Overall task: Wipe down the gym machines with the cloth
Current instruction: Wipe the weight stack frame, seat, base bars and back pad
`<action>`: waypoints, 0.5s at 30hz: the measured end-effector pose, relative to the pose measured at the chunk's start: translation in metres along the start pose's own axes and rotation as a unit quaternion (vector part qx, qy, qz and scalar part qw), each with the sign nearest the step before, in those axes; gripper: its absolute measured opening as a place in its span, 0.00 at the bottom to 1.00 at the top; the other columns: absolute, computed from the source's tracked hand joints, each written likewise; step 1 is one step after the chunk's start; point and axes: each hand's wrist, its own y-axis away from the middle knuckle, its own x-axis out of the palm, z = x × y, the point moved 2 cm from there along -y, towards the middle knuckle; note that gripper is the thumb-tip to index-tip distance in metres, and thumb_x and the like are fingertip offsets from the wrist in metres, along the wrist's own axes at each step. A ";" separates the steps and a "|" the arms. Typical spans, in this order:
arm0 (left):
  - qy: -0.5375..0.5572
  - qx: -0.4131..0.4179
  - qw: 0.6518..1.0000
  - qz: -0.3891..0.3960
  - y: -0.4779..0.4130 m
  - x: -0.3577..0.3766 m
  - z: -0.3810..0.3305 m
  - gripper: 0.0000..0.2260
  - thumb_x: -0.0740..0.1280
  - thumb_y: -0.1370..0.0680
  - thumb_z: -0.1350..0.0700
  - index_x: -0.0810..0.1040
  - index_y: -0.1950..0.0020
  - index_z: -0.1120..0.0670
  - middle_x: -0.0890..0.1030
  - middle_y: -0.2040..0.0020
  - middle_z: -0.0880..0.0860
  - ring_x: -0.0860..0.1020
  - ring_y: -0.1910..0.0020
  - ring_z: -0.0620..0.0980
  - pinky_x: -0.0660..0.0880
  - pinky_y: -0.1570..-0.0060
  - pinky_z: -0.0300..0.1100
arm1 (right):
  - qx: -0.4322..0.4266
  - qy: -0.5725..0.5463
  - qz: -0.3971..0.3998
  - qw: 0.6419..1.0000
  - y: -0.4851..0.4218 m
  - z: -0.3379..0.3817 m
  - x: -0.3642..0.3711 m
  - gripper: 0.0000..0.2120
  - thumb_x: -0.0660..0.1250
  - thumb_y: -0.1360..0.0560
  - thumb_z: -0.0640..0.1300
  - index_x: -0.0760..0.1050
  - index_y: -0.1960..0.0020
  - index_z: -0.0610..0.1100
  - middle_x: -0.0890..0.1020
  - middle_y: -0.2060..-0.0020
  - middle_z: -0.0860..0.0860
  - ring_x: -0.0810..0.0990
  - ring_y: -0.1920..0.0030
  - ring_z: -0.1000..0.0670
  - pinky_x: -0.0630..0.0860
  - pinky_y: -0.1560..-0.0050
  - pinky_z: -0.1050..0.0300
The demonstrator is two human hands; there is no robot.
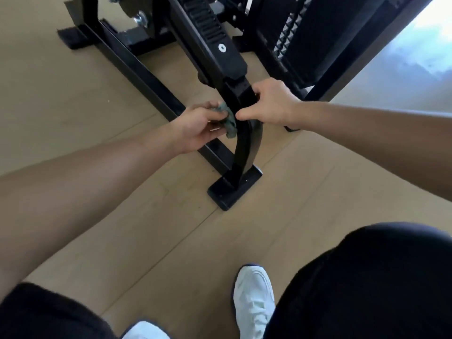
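Observation:
A black gym machine stands ahead, and its curved front leg [243,152] runs down to a flat foot plate [230,192] on the floor. My left hand [200,127] grips a bunched grey-green cloth [227,117] and holds it against the left side of that leg. My right hand [270,104] is curled round the upper part of the leg just below the black ribbed cover [210,33], thumb in front and fingers behind the bar. The far side of the leg is hidden.
A long black base rail [137,74] runs diagonally across the tan floor to the foot plate. A black weight-stack frame [305,42] stands at the upper right. My two white shoes [254,297] and dark shorts fill the bottom of the view.

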 end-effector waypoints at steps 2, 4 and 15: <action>-0.018 0.007 1.000 0.005 0.000 -0.001 -0.003 0.10 0.64 0.19 0.67 0.76 0.39 0.58 0.81 0.42 0.57 0.81 0.41 0.53 0.80 0.41 0.44 | -0.020 0.021 -0.024 0.999 -0.001 -0.003 0.003 0.18 0.77 0.37 0.55 0.79 0.57 0.43 0.82 0.63 0.51 0.81 0.63 0.52 0.74 0.69 0.58; -0.015 0.006 1.000 -0.007 0.003 -0.002 -0.006 0.14 0.63 0.19 0.67 0.75 0.34 0.59 0.80 0.38 0.60 0.79 0.37 0.56 0.77 0.34 0.47 | -0.034 0.036 -0.041 0.998 -0.002 -0.005 0.005 0.19 0.76 0.37 0.55 0.75 0.61 0.42 0.80 0.65 0.50 0.79 0.64 0.50 0.72 0.71 0.58; 0.080 0.047 0.996 -0.003 0.012 0.006 0.005 0.12 0.60 0.17 0.66 0.75 0.36 0.57 0.80 0.40 0.58 0.80 0.42 0.53 0.77 0.35 0.45 | -0.105 0.064 -0.041 0.992 -0.004 -0.009 0.002 0.22 0.76 0.36 0.55 0.74 0.63 0.37 0.80 0.69 0.47 0.78 0.66 0.48 0.69 0.72 0.56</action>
